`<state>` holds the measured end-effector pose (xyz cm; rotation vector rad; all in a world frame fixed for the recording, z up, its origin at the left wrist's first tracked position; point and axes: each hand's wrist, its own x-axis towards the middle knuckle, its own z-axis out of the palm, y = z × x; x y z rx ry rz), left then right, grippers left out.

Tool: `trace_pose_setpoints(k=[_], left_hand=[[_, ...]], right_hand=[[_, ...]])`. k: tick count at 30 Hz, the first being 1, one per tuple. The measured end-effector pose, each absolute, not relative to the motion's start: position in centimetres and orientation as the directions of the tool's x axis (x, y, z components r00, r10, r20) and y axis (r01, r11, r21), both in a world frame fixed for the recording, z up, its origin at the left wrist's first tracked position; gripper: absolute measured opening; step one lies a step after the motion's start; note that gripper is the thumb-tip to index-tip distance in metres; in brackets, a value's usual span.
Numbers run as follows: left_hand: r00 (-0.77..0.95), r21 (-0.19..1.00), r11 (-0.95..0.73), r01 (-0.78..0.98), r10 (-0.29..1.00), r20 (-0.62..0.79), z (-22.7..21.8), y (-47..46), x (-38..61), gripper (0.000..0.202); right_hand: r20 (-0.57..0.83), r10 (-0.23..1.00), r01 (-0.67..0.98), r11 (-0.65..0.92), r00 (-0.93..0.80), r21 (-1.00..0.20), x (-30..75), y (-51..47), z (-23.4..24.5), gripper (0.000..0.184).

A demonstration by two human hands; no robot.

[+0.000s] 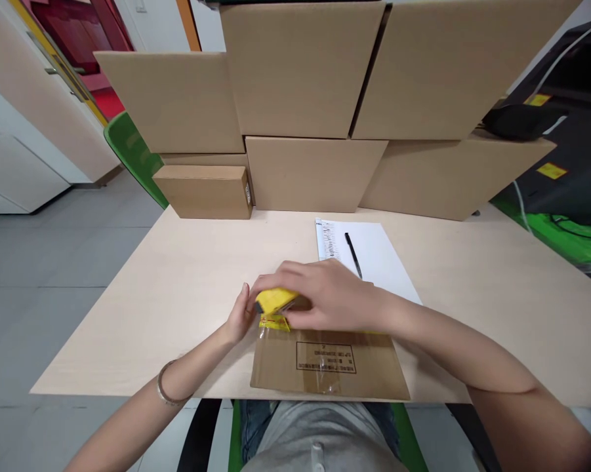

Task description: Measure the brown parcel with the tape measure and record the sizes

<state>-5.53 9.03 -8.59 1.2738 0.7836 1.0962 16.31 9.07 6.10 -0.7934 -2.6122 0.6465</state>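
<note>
A flat cardboard box [325, 380] with a printed black frame on its top lies at the table's front edge. My right hand [329, 295] reaches across it, its fingers closed round a yellow tape dispenser [277, 300] near the box's left side. Just below the dispenser, a yellow printed strip of tape [274, 322] shows on the box. More yellow shows along the box under my right wrist. My left hand [240, 316] rests by the box's left side with its thumb up and nothing visible in it; its other fingers are partly hidden.
Beyond the box lie white papers [388, 255] with a black pen [353, 254] on them. Large cardboard boxes [305, 72] are stacked along the table's back, with a smaller carton [206, 192] at the left. A green chair [132, 157] stands behind the table's left side.
</note>
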Motion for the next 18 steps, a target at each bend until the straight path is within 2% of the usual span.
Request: trace_pose_setpoints(k=[1,2,4,5,7,9,13,18], left_hand=[[0.320,0.985,-0.099,-0.141,0.937,0.140,-7.6,8.7,-5.7,0.065],[0.333,0.979,-0.205,-0.015,0.922,0.199,-6.4,8.2,-5.9,0.060],[0.371,0.847,-0.446,0.288,0.868,0.331,-3.3,6.6,-5.8,0.045],[0.443,0.753,-0.548,0.363,0.813,0.379,-1.7,5.5,-5.5,0.046],[0.649,0.565,-0.759,0.323,0.612,0.452,0.9,3.3,-4.6,0.048],[0.786,0.478,-0.838,0.265,0.474,0.396,2.1,1.4,-3.3,0.044],[0.856,0.337,-0.896,0.291,0.401,0.326,1.1,-0.2,-1.4,0.043],[0.913,0.177,-0.953,0.244,0.288,0.291,0.0,0.1,-1.3,0.049]], right_hand=[[0.205,0.619,0.420,0.705,-0.759,-0.572,17.7,8.9,6.4,0.051],[0.225,0.646,0.395,0.666,-0.729,-0.633,19.3,8.6,6.6,0.053],[0.243,0.655,0.302,0.603,-0.715,-0.738,22.6,7.8,6.8,0.054],[0.247,0.625,0.236,0.586,-0.741,-0.775,24.1,7.2,6.8,0.053],[0.231,0.539,0.127,0.546,-0.810,-0.828,26.2,6.0,6.5,0.052],[0.186,0.460,0.081,0.501,-0.868,-0.862,27.0,4.9,5.8,0.053],[0.040,0.437,0.200,0.488,-0.899,-0.850,26.1,3.4,4.4,0.044],[-0.017,0.468,0.291,0.522,-0.884,-0.802,25.3,5.1,4.7,0.037]])
